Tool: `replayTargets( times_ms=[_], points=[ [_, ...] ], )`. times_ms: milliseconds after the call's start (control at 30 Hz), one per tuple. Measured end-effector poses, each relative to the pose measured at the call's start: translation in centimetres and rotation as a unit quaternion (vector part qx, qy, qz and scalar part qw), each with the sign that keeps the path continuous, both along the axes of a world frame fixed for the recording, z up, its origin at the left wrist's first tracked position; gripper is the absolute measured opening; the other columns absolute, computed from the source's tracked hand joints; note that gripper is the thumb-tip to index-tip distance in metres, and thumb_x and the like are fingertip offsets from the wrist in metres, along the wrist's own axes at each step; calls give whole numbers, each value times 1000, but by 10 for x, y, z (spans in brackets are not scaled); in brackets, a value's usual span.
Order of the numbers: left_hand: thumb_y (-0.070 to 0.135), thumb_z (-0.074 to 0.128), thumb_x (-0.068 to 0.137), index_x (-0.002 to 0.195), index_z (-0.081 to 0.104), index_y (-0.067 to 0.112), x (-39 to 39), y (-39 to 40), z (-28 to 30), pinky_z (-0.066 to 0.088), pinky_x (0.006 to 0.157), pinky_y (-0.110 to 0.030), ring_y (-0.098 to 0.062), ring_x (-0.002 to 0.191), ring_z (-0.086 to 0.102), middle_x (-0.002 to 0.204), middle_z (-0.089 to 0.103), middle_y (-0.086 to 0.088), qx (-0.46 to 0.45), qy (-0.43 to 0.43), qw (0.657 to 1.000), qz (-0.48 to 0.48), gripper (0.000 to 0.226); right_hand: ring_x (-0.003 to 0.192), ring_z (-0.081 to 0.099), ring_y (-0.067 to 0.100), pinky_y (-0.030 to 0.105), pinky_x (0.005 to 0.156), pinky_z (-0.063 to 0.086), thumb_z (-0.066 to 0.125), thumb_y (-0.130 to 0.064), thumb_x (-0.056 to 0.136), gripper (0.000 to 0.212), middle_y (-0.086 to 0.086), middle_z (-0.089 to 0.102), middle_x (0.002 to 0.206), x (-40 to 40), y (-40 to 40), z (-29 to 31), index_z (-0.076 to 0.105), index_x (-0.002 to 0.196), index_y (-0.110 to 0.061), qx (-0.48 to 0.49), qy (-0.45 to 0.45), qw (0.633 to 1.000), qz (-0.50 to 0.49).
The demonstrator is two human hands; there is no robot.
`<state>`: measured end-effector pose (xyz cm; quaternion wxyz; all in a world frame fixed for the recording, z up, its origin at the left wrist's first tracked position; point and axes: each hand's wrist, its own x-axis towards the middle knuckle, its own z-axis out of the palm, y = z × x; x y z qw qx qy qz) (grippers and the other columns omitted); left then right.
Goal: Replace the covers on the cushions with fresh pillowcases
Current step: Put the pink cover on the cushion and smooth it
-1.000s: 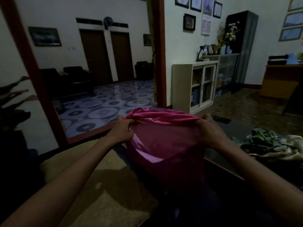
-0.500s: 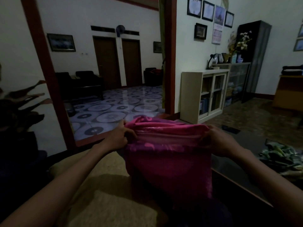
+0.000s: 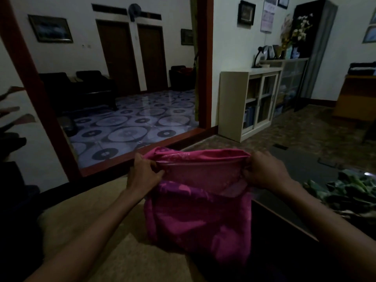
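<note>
Nearest to me lay a tan cushion (image 3: 85, 231), bare of any cover as far as I could see in the dim light, spread low across the left of the view under my left forearm. Just beyond it, the pink pillowcase (image 3: 199, 216) hung in front of me, held up by its mouth, its lower body drooping over the dark edge of the table (image 3: 284, 226).

My left hand (image 3: 142, 174) pinched the left corner of the opening, fingers curled tight round the hem. My right hand (image 3: 264, 171) gripped the right corner the same way, so the mouth was stretched wide between them and the paler inside showed. The case looked limp and flat; I judged nothing was in it yet.

To the right, on the table, sat a crumpled green patterned cloth (image 3: 345, 192), which I took to be either a removed cover or another one waiting; I could not tell which.

So I judged the job at an early middle point: one cushion apparently stripped, the fresh case opened and ready, the stuffing and closing not yet done. Farther off stood a white cabinet (image 3: 250, 102) and, past the doorway, the patterned tile floor (image 3: 132, 127).
</note>
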<state>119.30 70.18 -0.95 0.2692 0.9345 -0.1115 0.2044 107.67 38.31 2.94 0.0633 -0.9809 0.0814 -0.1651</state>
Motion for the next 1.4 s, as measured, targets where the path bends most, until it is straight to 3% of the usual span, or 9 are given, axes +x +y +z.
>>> replayTargets(
  times_ms=[67, 200, 367, 467, 567, 767, 967, 1233, 1400],
  points=[
    [16, 78, 77, 85, 72, 17, -4, -5, -7, 45, 71, -28, -15, 75, 47, 109, 31, 1, -1, -26, 1000, 3, 10, 57, 57, 8, 22, 44, 37, 64, -35, 90, 21, -7, 61, 66, -1, 7, -4, 60, 71, -25, 6, -36, 999, -11],
    [-6, 67, 77, 111, 71, 16, 0, 2, -27, 42, 75, -16, -10, 83, 42, 111, 28, -1, 53, -12, 995, -88, 40, 43, 33, 1, 18, 42, 17, 76, -12, 85, 50, -12, 37, 52, -14, 8, -9, 37, 57, -28, -22, -94, 995, -5],
    [3, 78, 74, 117, 70, 23, 14, 1, -4, 42, 107, -27, -27, 108, 50, 123, 27, -6, 92, 67, 987, -115, 48, 65, 50, 19, 26, 52, 30, 70, -20, 93, 14, 7, 59, 86, -9, -9, -2, 66, 82, -12, -59, -142, 988, -20],
    [-4, 63, 73, 90, 66, 16, 23, -10, 35, 51, 85, -38, -31, 94, 52, 118, 33, -14, 17, 8, 997, -73, 26, 71, 53, 22, 29, 56, 35, 64, -19, 96, 15, 10, 59, 94, -1, -10, 28, 68, 85, -10, -72, -202, 977, -11],
    [-6, 56, 74, 84, 59, 13, 26, -20, 69, 33, 62, -28, -22, 84, 42, 109, 33, -12, -43, -9, 998, -50, 21, 77, 47, 21, 31, 61, 34, 58, -18, 98, 18, 12, 55, 100, 0, -4, 50, 66, 86, -8, -62, -224, 973, -9],
    [-13, 54, 71, 70, 54, 17, 28, -14, 43, 38, 60, -27, -17, 73, 44, 107, 33, -9, 6, 0, 995, -98, 31, 99, 55, 27, 41, 76, 54, 72, -23, 89, 17, 11, 56, 111, -18, -12, 22, 69, 102, -12, -41, -124, 990, -45],
    [0, 60, 80, 117, 73, 24, 31, -14, 18, 48, 100, -47, -45, 126, 49, 154, 21, -19, 165, 78, 976, -115, 46, 84, 61, 27, 32, 63, 41, 80, -29, 80, 23, 7, 60, 97, -31, -8, 1, 67, 94, -17, -61, -68, 992, -87],
    [41, 65, 85, 128, 51, 22, 43, -11, 28, 47, 99, -53, -42, 121, 48, 139, 31, -18, 188, 43, 978, -79, 49, 78, 57, 23, 32, 64, 36, 66, -27, 95, 11, 4, 48, 94, -27, -2, 3, 62, 99, -17, -107, -37, 988, -105],
    [24, 68, 85, 112, 57, 9, 59, 2, 24, 49, 89, -44, -42, 106, 55, 135, 33, -20, 160, 27, 987, 3, 33, 87, 62, 26, 33, 65, 36, 65, -24, 96, 15, 10, 57, 106, 12, 20, 14, 63, 106, -14, -122, -67, 987, -78]
  ],
)
